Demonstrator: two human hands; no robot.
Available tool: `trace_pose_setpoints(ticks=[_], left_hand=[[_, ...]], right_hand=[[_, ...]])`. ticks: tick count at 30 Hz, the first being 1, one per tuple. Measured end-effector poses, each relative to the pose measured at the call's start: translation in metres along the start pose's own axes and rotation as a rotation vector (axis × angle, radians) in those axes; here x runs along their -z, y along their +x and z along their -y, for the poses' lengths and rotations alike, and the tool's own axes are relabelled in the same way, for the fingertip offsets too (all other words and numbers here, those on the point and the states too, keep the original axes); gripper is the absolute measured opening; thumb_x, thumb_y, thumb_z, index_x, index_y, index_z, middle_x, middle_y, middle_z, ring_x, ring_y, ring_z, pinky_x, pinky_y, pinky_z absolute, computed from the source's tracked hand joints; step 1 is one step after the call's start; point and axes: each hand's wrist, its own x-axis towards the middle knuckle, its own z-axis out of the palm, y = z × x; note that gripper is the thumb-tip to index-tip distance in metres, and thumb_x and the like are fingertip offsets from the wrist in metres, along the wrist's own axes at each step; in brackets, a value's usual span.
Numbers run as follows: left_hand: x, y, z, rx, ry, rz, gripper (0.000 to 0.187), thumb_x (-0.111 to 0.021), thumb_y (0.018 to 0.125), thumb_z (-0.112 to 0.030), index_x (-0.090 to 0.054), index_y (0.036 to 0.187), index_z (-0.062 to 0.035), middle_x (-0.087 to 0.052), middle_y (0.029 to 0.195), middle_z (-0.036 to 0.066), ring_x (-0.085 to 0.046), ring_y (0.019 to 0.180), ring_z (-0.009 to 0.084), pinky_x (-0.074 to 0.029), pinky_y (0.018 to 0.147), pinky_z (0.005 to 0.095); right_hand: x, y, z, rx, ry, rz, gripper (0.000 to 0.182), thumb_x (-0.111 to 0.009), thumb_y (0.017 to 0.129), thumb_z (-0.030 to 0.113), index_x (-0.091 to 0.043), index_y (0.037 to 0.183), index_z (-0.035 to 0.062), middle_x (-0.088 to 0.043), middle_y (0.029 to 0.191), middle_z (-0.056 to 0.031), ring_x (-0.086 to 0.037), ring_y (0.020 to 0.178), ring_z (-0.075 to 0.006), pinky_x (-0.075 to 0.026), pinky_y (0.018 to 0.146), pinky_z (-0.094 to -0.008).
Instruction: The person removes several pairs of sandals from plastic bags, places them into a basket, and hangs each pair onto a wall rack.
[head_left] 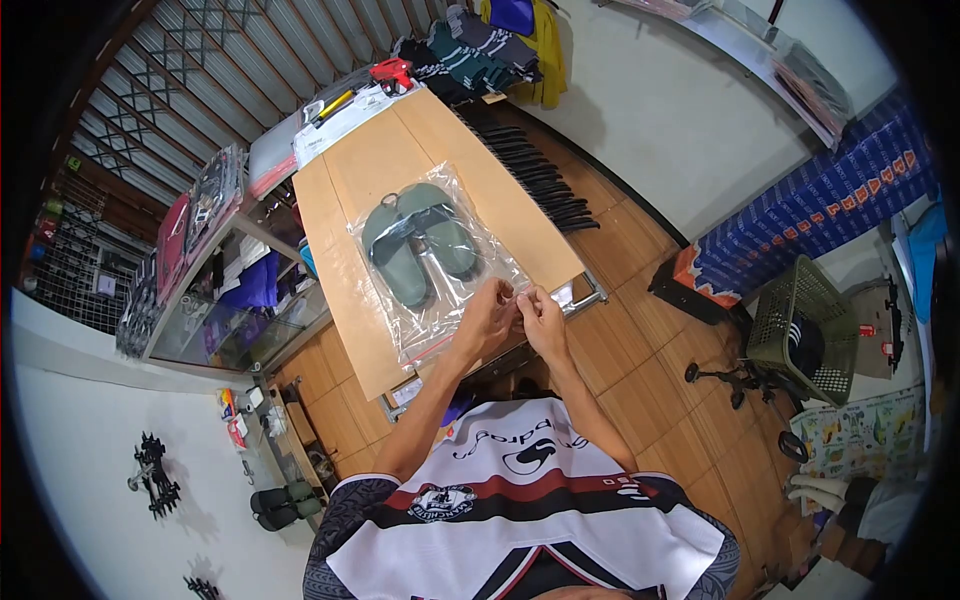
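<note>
Your left fingers (492, 318) and right fingers (532, 306) pinch the near-right corner of the clear plastic bag (432, 322); it lies on the wooden tabletop (350, 335), green slide sandals (408, 275) inside.

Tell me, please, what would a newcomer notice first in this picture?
Probably the green sandals, lying in a clear bag on the wooden table, with the left hand and right hand at its near right corner. Next, perhaps the long blue box with orange letters, to the right of the table, and the red tool at the table's far end.
</note>
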Motion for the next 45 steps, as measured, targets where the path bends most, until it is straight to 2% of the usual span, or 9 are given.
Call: trace_pose_setpoints(ticks=[5,10,14,16,23,29,41,44,45], left_hand=[[0.002,0.002,0.001,-0.021,0.038,-0.003,0.027,-0.068,0.089,-0.009,-0.056,0.111,0.0004,-0.065,0.096,0.021,-0.065,0.086,0.0385,-0.052,0.076,0.0422],[0.001,0.007,0.001,-0.029,0.057,-0.009,0.023,-0.066,0.091,-0.009,-0.061,0.111,0.0007,-0.066,0.099,0.02,-0.067,0.087,0.0377,-0.053,0.077,0.0428],[0.001,0.008,0.0,-0.042,0.153,0.005,0.018,-0.065,0.092,-0.014,-0.068,0.105,-0.0017,-0.067,0.097,0.018,-0.068,0.085,0.0362,-0.054,0.076,0.0426],[0.002,0.009,-0.003,-0.02,0.18,0.018,0.018,-0.065,0.092,-0.017,-0.07,0.101,-0.0029,-0.067,0.097,0.017,-0.068,0.084,0.0354,-0.054,0.075,0.0423],[0.002,0.01,-0.004,0.015,0.23,-0.016,0.019,-0.064,0.092,-0.021,-0.07,0.098,-0.0036,-0.067,0.094,0.017,-0.068,0.08,0.0347,-0.054,0.07,0.0425],[-0.004,0.009,-0.003,-0.008,0.239,-0.075,0.016,-0.065,0.092,-0.019,-0.069,0.096,-0.0035,-0.068,0.092,0.016,-0.068,0.078,0.0347,-0.054,0.068,0.0425],[-0.016,0.01,0.006,-0.062,0.277,-0.191,0.012,-0.066,0.09,-0.014,-0.068,0.097,-0.0035,-0.067,0.087,0.017,-0.067,0.073,0.0349,-0.052,0.065,0.0434],[-0.017,0.012,0.012,-0.07,0.302,-0.264,0.011,-0.065,0.091,-0.012,-0.066,0.098,-0.0037,-0.066,0.087,0.016,-0.067,0.073,0.034,-0.052,0.064,0.043],[-0.011,0.017,0.004,-0.073,0.303,-0.256,0.01,-0.065,0.091,-0.011,-0.065,0.098,-0.0037,-0.066,0.087,0.015,-0.067,0.073,0.0337,-0.052,0.064,0.0428]], right_hand=[[-0.001,0.0,0.003,-0.009,-0.012,0.008,0.014,-0.055,0.102,0.015,-0.059,0.098,0.0018,-0.068,0.081,-0.0037,-0.067,0.071,-0.01,-0.056,0.057,-0.0254],[0.001,0.002,-0.007,0.007,-0.079,0.014,0.014,-0.053,0.104,0.016,-0.059,0.101,0.0042,-0.069,0.086,-0.0047,-0.069,0.075,-0.0111,-0.06,0.06,-0.0271],[0.003,0.006,-0.019,0.071,-0.19,-0.009,0.015,-0.052,0.104,0.015,-0.058,0.101,0.0025,-0.07,0.084,-0.0057,-0.069,0.072,-0.0118,-0.06,0.059,-0.0272],[0.003,0.006,-0.018,0.04,-0.174,-0.003,0.015,-0.051,0.104,0.015,-0.058,0.101,0.0018,-0.07,0.082,-0.0057,-0.069,0.07,-0.012,-0.059,0.059,-0.0271],[-0.001,0.009,-0.031,0.152,-0.307,-0.094,0.015,-0.053,0.103,0.014,-0.059,0.099,-0.0001,-0.07,0.08,-0.008,-0.068,0.067,-0.0125,-0.055,0.055,-0.0269],[-0.007,0.005,-0.015,0.26,-0.405,-0.186,0.016,-0.057,0.099,0.013,-0.061,0.099,-0.0028,-0.069,0.078,-0.0134,-0.07,0.07,-0.0217,-0.053,0.062,-0.035],[-0.007,0.005,-0.004,0.199,-0.46,-0.199,0.019,-0.057,0.098,0.017,-0.06,0.097,-0.0019,-0.068,0.079,-0.0194,-0.071,0.077,-0.0339,-0.055,0.07,-0.0418],[-0.003,0.001,-0.007,0.145,-0.585,-0.2,0.017,-0.056,0.098,0.015,-0.058,0.094,-0.0017,-0.067,0.076,-0.0191,-0.071,0.073,-0.0322,-0.055,0.066,-0.0411],[-0.003,0.004,-0.007,0.127,-0.547,-0.199,0.018,-0.056,0.097,0.015,-0.058,0.094,-0.0025,-0.067,0.078,-0.0214,-0.07,0.075,-0.036,-0.055,0.067,-0.0435]])
